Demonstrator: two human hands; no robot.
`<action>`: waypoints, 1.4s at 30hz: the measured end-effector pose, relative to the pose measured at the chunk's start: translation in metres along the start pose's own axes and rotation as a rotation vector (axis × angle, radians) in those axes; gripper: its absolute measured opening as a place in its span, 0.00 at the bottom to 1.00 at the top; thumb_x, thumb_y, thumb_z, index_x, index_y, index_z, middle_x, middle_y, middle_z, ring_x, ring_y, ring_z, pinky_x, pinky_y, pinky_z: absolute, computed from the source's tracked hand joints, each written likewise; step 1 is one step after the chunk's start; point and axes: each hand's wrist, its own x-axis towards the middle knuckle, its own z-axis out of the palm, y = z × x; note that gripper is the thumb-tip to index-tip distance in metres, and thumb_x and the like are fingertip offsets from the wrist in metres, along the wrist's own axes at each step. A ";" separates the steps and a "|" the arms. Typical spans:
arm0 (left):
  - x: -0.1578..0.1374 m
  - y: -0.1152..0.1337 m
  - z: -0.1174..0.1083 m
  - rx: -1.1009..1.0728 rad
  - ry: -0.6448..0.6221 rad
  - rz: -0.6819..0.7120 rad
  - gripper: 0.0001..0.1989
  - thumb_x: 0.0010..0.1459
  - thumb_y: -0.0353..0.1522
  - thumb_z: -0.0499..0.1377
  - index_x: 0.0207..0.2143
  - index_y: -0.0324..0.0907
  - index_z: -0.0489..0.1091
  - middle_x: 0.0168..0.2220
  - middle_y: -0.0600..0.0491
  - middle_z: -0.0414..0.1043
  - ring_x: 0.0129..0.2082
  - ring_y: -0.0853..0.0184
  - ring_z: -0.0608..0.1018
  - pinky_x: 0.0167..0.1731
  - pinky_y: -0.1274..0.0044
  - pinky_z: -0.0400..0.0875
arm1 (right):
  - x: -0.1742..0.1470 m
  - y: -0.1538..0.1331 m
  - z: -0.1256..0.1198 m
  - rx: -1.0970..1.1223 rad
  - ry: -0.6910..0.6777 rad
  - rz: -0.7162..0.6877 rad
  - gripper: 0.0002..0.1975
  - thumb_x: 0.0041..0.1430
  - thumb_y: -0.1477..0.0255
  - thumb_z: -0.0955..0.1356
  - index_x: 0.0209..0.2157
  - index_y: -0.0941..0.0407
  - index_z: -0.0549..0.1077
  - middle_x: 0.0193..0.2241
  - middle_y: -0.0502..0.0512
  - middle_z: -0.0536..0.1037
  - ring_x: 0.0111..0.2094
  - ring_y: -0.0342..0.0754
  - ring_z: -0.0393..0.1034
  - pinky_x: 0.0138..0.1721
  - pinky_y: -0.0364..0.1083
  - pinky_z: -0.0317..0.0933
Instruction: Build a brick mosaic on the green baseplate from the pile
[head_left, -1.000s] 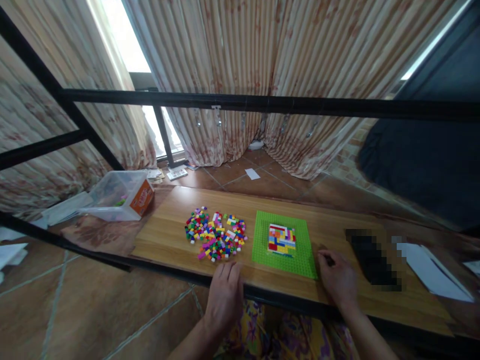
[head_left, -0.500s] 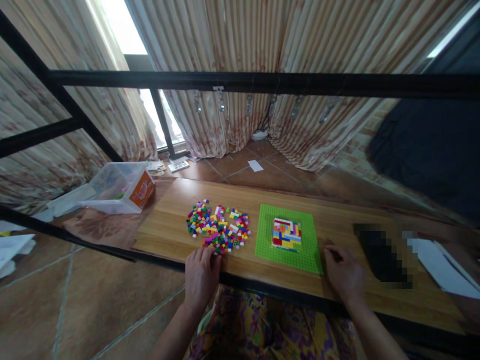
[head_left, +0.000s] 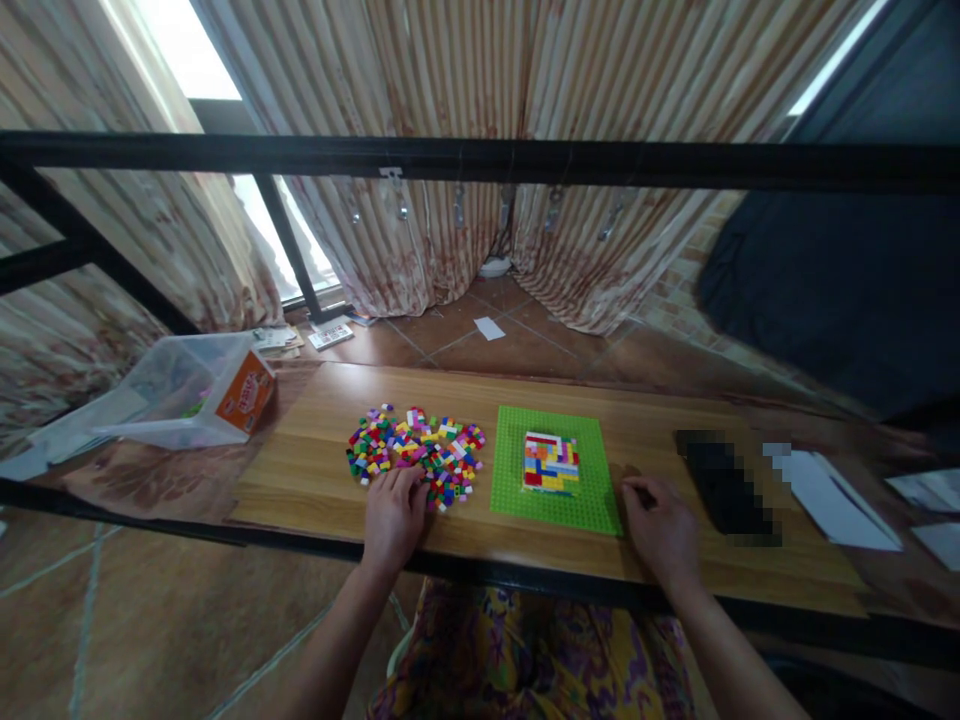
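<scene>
By the bricks (head_left: 433,456), the left hand (head_left: 394,512) hides its grip; I cannot tell the right hand's (head_left: 663,525) either.

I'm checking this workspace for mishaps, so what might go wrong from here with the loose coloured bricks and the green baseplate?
Two risks. The pile of small multicoloured plastic bricks lies loose at the left hand's fingertips; a careless sweep might scatter some off the brown wooden board. The right hand is close beside the square green studded baseplate; a bump could shift it.
</scene>
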 end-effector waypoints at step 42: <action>0.066 0.130 0.056 -0.399 -0.260 0.024 0.15 0.56 0.23 0.54 0.44 0.44 0.73 0.38 0.51 0.77 0.38 0.64 0.78 0.43 0.72 0.72 | 0.003 -0.008 0.000 0.058 0.015 0.046 0.15 0.59 0.62 0.61 0.30 0.57 0.74 0.32 0.59 0.76 0.34 0.51 0.71 0.37 0.49 0.63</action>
